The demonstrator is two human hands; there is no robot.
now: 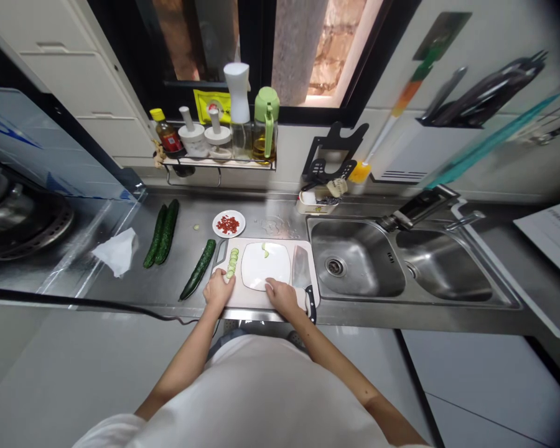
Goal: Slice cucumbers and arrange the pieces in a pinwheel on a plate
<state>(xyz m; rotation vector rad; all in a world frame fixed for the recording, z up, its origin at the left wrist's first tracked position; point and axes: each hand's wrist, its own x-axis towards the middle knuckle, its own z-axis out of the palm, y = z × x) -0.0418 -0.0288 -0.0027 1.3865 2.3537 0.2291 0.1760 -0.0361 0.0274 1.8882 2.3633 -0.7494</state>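
Note:
A white square plate (266, 272) rests on a pale cutting board (242, 300), with a few cucumber slices (265, 250) near its far rim. My right hand (282, 297) grips the plate's near right edge, thumb on the rim and the other fingers mostly hidden. Left of the plate, overlapping cucumber slices (233, 258) form a short row. My left hand (219, 290) is closed around the near end of that row, its fingertips partly hidden. A knife (302, 267) lies on the board's right side, its black handle toward me. One whole cucumber (198, 270) lies left of the board.
Two more cucumbers (162, 233) and a crumpled white cloth or paper (116, 251) lie farther left. Behind the board is a small plate (217, 228) of chopped red pieces. A double sink (359, 258) is at right. Bottles stand on a rack (219, 163) under the window.

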